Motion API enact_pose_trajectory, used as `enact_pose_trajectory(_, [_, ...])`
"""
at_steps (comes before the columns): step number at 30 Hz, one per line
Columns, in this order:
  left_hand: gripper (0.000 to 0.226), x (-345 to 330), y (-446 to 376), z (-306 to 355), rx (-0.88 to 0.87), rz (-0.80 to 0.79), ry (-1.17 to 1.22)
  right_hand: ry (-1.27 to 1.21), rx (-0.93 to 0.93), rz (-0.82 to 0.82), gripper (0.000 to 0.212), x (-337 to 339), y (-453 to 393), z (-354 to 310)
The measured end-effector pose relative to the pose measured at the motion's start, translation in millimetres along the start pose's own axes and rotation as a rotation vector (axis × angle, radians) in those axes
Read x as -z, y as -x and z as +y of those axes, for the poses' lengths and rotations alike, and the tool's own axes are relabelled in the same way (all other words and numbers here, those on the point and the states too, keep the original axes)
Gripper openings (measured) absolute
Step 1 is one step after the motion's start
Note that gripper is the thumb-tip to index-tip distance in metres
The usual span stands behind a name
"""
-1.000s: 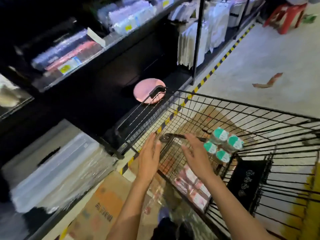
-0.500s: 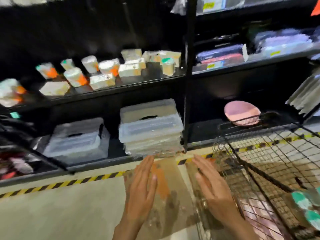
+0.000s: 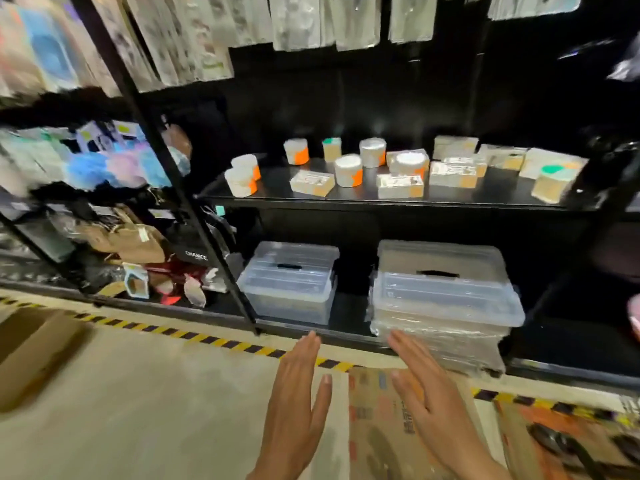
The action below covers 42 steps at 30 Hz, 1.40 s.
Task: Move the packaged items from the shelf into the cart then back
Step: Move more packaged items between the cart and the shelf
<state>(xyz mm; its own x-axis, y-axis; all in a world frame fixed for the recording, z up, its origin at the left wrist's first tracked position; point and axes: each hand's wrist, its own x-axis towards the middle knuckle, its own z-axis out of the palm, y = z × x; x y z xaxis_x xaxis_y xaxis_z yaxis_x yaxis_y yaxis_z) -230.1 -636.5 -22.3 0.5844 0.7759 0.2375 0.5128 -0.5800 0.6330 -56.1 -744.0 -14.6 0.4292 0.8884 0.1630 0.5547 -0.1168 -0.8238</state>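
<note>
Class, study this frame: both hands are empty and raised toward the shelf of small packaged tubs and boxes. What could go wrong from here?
1. The round tubs and flat boxes stand crowded on the shelf; reaching for one could topple a neighbour.
2. Flattened cardboard lies on the floor under the right hand; stepping on it might cause a slip.
3. With the left hand also empty, grabbing several packs at once risks dropping one.

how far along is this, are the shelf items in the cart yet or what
Done: cannot tell from this frame; the cart is out of view. In hand: nothing. The left hand and right hand are both open and empty, raised toward the shelf. Left: plenty. Round tubs and flat boxes sit on the shelf, so more loading, then the whole return trip.
</note>
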Motion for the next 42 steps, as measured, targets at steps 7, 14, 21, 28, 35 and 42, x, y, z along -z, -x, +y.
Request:
enact_pose_trajectory(7, [0.063, 28.1, -42.6, -44.2, 0.032, 0.09, 0.008, 0.084, 0.02, -0.027, 0.069, -38.4, -60.5, -18.0])
enact_pose_trajectory(14, [0.064, 35.1, -127.1, -85.4, 0.02, 0.092, 0.018, 0.137, 0.027, -0.005, 0.067, -63.7, -154.0, -9.5])
enact_pose_trajectory(21, [0.055, 41.8, -236.1, -115.7, -0.006, 0.061, 0.054, 0.139, 0.029, 0.077, 0.061, -60.3, -255.4, -5.1])
enact_pose_trajectory(28, [0.051, 51.3, -342.1, -131.5, -0.046, 0.048, 0.114, 0.136, -0.009, 0.152, 0.056, -56.8, -339.5, -8.5])
enact_pose_trajectory(35, [0.048, 44.9, -465.6, -171.1, -0.109, -0.015, 0.185, 0.145, -0.069, 0.246, 0.054, -78.1, -431.8, 11.4])
enact_pose_trajectory(42, [0.056, 29.6, -593.7, -195.6, -0.15, -0.111, 0.22, 0.182, -0.119, 0.307, 0.05, -96.1, -516.1, 31.9])
